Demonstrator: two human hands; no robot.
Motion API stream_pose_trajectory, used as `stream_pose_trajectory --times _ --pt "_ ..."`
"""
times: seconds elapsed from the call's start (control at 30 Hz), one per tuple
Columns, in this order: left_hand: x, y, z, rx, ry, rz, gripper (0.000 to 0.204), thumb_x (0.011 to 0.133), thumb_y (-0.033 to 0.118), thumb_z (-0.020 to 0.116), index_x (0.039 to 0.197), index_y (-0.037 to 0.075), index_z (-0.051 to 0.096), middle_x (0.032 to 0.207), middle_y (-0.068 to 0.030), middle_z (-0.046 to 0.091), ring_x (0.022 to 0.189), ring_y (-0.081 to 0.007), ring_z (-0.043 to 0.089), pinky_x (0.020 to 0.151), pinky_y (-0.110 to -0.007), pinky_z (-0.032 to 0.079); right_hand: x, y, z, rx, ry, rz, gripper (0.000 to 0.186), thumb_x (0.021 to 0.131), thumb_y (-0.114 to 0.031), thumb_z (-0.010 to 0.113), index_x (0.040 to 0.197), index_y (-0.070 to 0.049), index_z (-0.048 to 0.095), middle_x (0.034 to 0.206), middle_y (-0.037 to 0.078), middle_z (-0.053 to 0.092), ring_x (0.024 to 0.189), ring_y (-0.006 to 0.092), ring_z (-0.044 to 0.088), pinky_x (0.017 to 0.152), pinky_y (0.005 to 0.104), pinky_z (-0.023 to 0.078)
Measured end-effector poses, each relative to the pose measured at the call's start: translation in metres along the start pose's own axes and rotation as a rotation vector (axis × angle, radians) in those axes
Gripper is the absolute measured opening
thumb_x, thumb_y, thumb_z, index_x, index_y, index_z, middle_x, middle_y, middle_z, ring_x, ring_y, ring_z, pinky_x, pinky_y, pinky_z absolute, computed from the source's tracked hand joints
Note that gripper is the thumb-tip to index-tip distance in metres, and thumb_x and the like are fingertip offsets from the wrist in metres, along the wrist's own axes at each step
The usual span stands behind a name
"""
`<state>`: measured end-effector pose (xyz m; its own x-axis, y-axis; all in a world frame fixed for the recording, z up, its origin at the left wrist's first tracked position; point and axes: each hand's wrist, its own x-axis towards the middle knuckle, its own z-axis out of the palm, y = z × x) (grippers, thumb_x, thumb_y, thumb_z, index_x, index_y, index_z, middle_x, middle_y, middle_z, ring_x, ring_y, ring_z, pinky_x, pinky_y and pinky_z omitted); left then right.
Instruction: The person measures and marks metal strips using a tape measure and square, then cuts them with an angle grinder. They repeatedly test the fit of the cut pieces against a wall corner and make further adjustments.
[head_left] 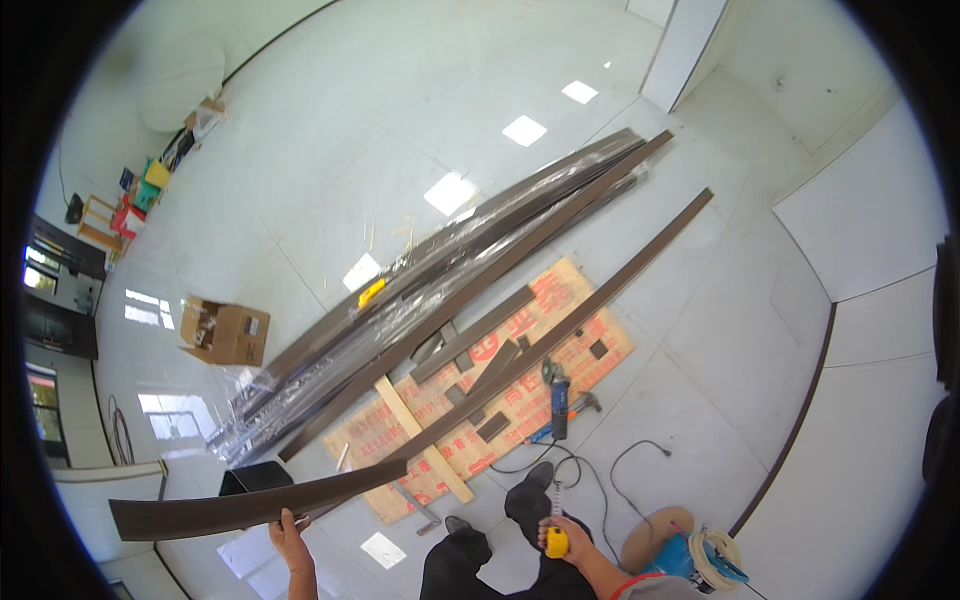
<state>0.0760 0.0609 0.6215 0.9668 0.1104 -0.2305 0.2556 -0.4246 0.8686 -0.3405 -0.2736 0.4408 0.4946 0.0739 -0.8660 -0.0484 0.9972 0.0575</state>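
Observation:
At the lower left, my left hand is closed on the lower edge of a dark brown trim strip, which is raised off the floor. A second long brown strip runs from behind the held strip up to the far right; whether the two touch is unclear. My right hand, in front of my legs, grips a yellow tape measure. A short length of its blade sticks out away from me. Beneath the long strip lies a printed wooden board with several brown offcuts on it.
Plastic-wrapped strips lie across the middle floor, with a yellow cutter-like tool on them. An angle grinder and its cord lie near my right foot. A cardboard box stands left. A wooden batten crosses the board.

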Motion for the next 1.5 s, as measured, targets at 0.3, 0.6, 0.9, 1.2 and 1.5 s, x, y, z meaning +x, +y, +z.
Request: stream_pose_trajectory --times 0.3,0.6,0.9,1.2,1.5 --pt "-0.006 0.100 0.021 0.335 -0.047 0.079 0.027 0.102 0.023 0.055 0.116 0.000 0.059 0.098 -0.0071 0.064 0.080 -0.0148 0.067 0.057 -0.029 0.057 -0.246 -0.112 -0.023 0.185 0.266 -0.406 0.031 0.099 -0.031 0.057 0.104 -0.001 0.059 0.082 0.011 0.061 0.071 0.0260 0.063 0.068 0.0429 0.056" --pt "0.051 0.136 0.191 0.655 -0.091 0.160 0.022 0.100 0.022 0.057 0.112 0.003 0.062 0.078 -0.0079 0.065 0.063 -0.0159 0.063 0.049 -0.032 0.050 -0.283 -0.367 0.076 -0.123 0.379 -0.652 0.032 0.099 -0.031 0.054 0.102 0.001 0.057 0.079 0.011 0.060 0.068 0.0245 0.061 0.063 0.0392 0.055" --pt "0.209 0.322 0.515 0.846 -0.334 0.154 0.029 0.095 0.023 0.060 0.117 0.005 0.064 0.106 -0.0218 0.068 0.103 -0.0431 0.064 0.085 -0.052 0.050 -0.258 -0.624 0.203 -0.176 0.470 -0.622 0.034 0.103 -0.034 0.051 0.107 -0.002 0.061 0.080 0.007 0.061 0.069 0.0206 0.063 0.062 0.0331 0.052" --pt "0.380 0.683 0.768 0.533 -0.930 0.385 0.039 0.100 0.028 0.054 0.130 0.004 0.057 0.119 -0.0223 0.067 0.114 -0.0392 0.063 0.098 -0.045 0.048 -0.181 -0.805 0.385 -0.813 0.478 -0.717 0.022 0.095 -0.024 0.057 0.101 -0.004 0.065 0.082 0.010 0.064 0.071 0.0272 0.062 0.061 0.0417 0.052" --pt "0.520 0.857 1.007 0.367 -0.702 0.318 0.037 0.104 0.035 0.053 0.115 0.000 0.063 0.103 -0.0111 0.066 0.099 -0.0192 0.060 0.090 -0.036 0.048 -0.067 -1.129 0.571 -0.678 0.480 -0.618 0.025 0.096 -0.026 0.058 0.099 -0.003 0.065 0.082 0.010 0.065 0.070 0.0248 0.064 0.061 0.0383 0.053"
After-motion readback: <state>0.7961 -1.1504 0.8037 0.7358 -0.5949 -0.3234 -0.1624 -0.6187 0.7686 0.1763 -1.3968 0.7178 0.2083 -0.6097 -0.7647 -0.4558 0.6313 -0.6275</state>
